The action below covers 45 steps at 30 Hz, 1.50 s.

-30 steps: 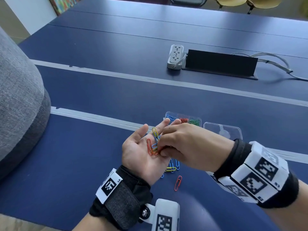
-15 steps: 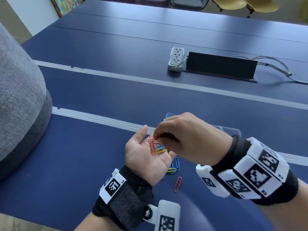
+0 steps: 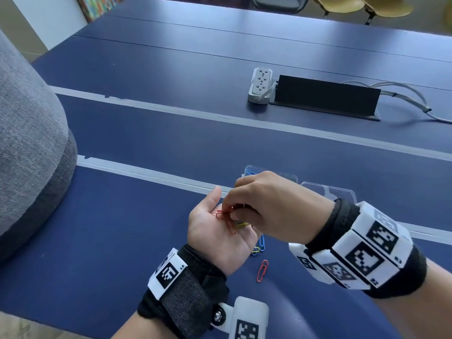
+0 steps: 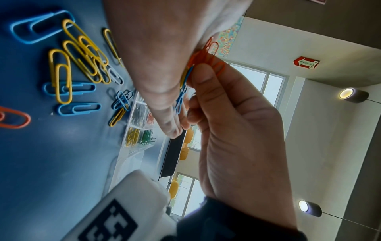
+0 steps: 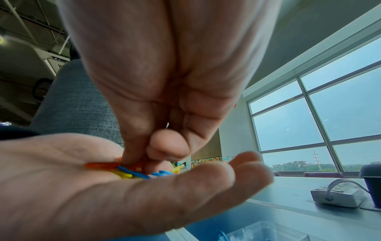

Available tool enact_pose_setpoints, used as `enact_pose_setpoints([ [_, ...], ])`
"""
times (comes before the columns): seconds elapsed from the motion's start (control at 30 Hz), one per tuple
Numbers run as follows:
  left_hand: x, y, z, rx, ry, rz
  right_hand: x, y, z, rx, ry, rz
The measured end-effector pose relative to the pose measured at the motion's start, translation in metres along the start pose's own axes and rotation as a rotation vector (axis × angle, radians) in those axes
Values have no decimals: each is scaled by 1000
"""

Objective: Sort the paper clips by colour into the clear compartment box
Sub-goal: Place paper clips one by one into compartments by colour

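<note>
My left hand [image 3: 210, 231] lies palm up over the blue table, fingers nearly straight, carrying a small heap of red clips [image 3: 226, 216], yellow clips [image 3: 241, 225] and blue clips [image 5: 134, 173]. My right hand [image 3: 269, 206] reaches down over that palm, its thumb and fingertips [image 4: 202, 73] pinching the red clips [image 4: 208, 55]. The clear compartment box [image 3: 247, 167] sits just behind the hands, mostly hidden; yellow, green, red and black clips show in it [image 4: 140, 128]. Loose yellow and blue clips [image 4: 82, 53] lie on the table under my left hand.
A single red clip [image 3: 262, 270] lies near my left wrist. The box's clear lid [image 3: 340, 192] rests to the right of the box. Farther back are a white power strip [image 3: 260, 84] and a black cable box [image 3: 325, 96]. A grey cushioned seat [image 3: 29, 143] stands at the left.
My right hand has lifted from lying against the palm to a fingertip pinch on the red clips, and now covers the left fingers. The left hand stays palm up.
</note>
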<state>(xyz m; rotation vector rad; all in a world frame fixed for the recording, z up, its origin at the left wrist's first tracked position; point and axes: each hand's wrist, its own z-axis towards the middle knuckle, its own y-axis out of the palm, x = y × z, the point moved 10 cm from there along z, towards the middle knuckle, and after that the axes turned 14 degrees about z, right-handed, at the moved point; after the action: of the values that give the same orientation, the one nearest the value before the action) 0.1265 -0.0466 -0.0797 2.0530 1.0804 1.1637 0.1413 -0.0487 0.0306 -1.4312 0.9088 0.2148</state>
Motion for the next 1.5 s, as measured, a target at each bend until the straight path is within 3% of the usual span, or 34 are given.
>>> enact_pose_setpoints([
  [0.07,4,5,2,-107,56,50,-1,2,-1,-14,-12,13],
  [0.13,18,6,-1,-80,173,192,-2,6,0,-36,-15,5],
  [0.2,3,-13,10,12,9,192,0,9,1,-52,12,-14],
  [0.23,1,1,7,-104,-8,93,1,10,2,-50,23,-14],
  [0.3,5,4,5,-136,79,64,-1,10,3,-28,34,-2],
  [0.37,-2,2,1,-102,11,43,-1,9,4,2,44,1],
  [0.5,-1,18,6,-231,4,7,0,3,3,58,55,70],
  [0.53,9,8,5,-185,113,48,1,3,3,61,60,90],
  [0.6,22,3,3,-42,201,153,3,2,3,68,78,130],
  [0.63,5,-4,12,-37,40,114,4,2,2,71,90,139],
  [0.67,-2,-8,11,-3,-33,56,5,2,1,75,100,140],
  [0.77,5,-4,5,14,8,-38,5,2,0,104,119,148],
  [0.83,0,-10,6,66,-43,7,5,5,1,100,127,130],
  [1.0,6,-4,2,41,7,-51,2,1,-2,108,77,159],
  [1.07,6,-2,4,19,35,-65,13,-7,-4,145,120,327],
  [1.23,11,10,1,-53,90,-93,41,-13,-11,222,280,1221],
  [1.33,9,9,2,-58,69,-117,44,-4,-14,212,342,1611],
  [1.5,9,16,0,-84,61,-106,54,14,-17,244,501,1754],
])
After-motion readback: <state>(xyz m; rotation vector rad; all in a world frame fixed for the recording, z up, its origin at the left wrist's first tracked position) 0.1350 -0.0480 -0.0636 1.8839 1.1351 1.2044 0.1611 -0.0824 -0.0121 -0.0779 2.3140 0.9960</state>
